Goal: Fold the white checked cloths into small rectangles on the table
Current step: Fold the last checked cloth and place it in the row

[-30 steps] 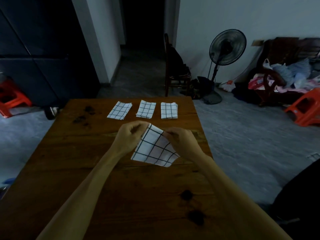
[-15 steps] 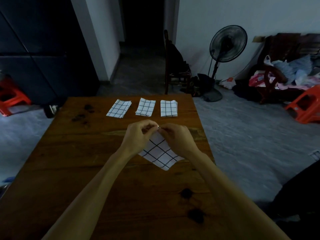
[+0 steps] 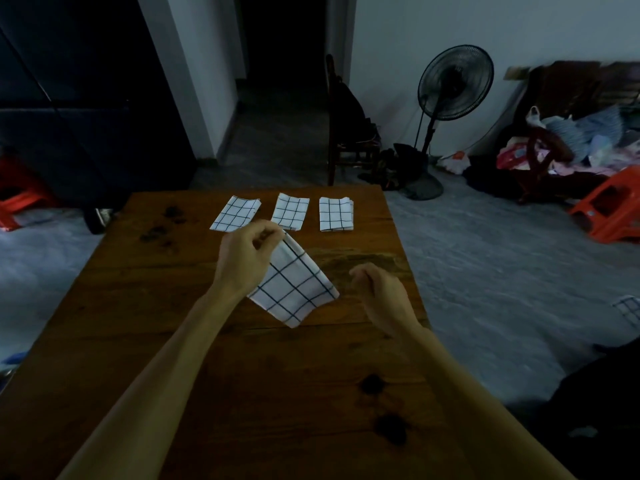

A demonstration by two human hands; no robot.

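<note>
Checked cloth [image 3: 294, 289], white with dark grid lines and partly folded, is held up above the middle of the wooden table [image 3: 104, 306], hanging in a tapered shape from its top corner. That corner is pinched between the thumb and curled fingertips of the left hand [image 3: 247, 259], so the cloth falls below and to the right of the grip, its lower edge low over the wood; whether it touches the table cannot be told.

Going left to right across the scene: a red plastic stool [image 3: 19, 199] is seen on the floor at the far left. Along the far edge of the table a row of three folded checked cloths is laid out, the left one [image 3: 235, 214] slightly angled, the middle one [image 3: 290, 212] just behind the left hand's fingertips, the right one [image 3: 336, 214] squared up and apart from the others. The right hand [image 3: 379, 294] is hovering just right of the hanging cloth, clear of it, fingers loosely curled and nothing held.

Beyond the table a dark wooden chair [image 3: 346, 126] is seen, then a black standing fan [image 3: 453, 84], then an orange stool [image 3: 609, 209] at the far right. No brand, label or writing can be read anywhere.
</note>
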